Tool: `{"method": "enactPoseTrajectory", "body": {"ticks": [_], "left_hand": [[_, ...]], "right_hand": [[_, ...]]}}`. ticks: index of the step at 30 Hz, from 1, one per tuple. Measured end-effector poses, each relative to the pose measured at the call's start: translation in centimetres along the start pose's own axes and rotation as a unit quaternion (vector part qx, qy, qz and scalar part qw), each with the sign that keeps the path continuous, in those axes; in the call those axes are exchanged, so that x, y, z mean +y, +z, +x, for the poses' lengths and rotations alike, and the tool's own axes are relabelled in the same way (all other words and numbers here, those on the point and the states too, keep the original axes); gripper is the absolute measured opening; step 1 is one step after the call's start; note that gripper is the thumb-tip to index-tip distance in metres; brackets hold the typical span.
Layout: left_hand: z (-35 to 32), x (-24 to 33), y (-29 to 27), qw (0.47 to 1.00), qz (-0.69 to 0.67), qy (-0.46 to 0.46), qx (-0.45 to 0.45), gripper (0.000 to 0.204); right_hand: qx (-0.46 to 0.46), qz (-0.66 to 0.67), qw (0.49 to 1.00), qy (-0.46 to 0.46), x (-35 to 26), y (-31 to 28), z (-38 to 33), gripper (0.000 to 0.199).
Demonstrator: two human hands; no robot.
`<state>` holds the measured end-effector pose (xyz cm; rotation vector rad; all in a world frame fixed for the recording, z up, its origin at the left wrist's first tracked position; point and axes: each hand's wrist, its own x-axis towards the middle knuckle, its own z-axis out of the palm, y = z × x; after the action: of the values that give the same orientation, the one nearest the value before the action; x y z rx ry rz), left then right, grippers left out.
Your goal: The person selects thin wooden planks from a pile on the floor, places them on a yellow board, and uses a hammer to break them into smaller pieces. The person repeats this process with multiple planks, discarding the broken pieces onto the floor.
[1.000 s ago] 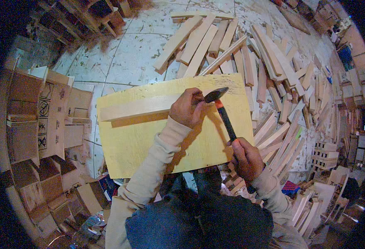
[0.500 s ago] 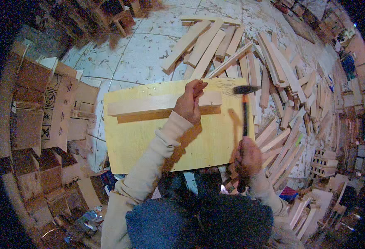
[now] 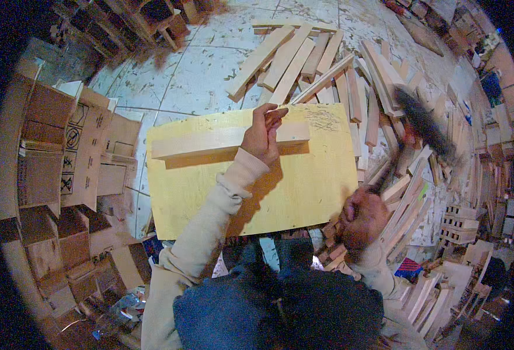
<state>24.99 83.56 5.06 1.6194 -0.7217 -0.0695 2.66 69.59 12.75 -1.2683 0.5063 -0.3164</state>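
A pale wooden bar [image 3: 204, 144] lies lengthwise across a yellow board [image 3: 268, 201] in front of me. My left hand [image 3: 262, 133] grips the bar toward its right end, fingers curled over the far side. Whether a small piece sits between those fingertips is too small to tell. To the right of the board, my right hand [image 3: 363, 217] is closed around the handle of a hammer [image 3: 423, 119]. The hammer's dark head is smeared by motion and lies over the wood pile, away from the bar.
Loose wooden strips [image 3: 295, 64] lie heaped on the tiled floor [image 3: 210, 64] beyond the board and along its right side. Open cardboard boxes [image 3: 44, 175] line the left. More cut wood pieces [image 3: 429, 306] rest at the lower right.
My right hand and the hammer have swung right and away from the board, the head now over the wood pile. My left hand and the bar have barely shifted.
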Motion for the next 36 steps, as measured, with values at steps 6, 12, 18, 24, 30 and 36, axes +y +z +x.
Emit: {"method": "enactPoseTrajectory", "body": {"ticks": [6,12,18,24,30,36], "left_hand": [[-1.6,-1.1,-2.7,0.994,0.094,-0.015,0.048,0.046],[-8.9,-2.1,-17.1,0.849,0.190,-0.165,0.464,0.059],[-15.8,0.4,-16.2,0.951,0.123,-0.141,0.245,0.047],[-26.7,7.5,-22.0,0.806,0.272,-0.277,0.446,0.020],[-39.2,6.0,-27.3,0.762,0.466,-0.394,0.218,0.017],[-43.0,3.7,-29.5,0.738,0.530,-0.397,0.131,0.027]], "right_hand": [[-0.022,0.050,0.993,-0.104,3.5,0.3,-0.5,0.025],[-0.003,-0.545,0.801,-0.249,11.3,-4.1,-4.5,0.014],[0.012,-0.507,0.857,-0.094,11.4,-2.2,-3.0,0.014],[-0.009,-0.452,0.889,0.070,9.5,-1.9,-2.5,0.035],[-0.167,-0.431,0.886,-0.030,9.3,-0.5,-1.1,0.031],[-0.132,-0.348,0.918,0.135,8.5,0.6,0.7,0.041]]}}
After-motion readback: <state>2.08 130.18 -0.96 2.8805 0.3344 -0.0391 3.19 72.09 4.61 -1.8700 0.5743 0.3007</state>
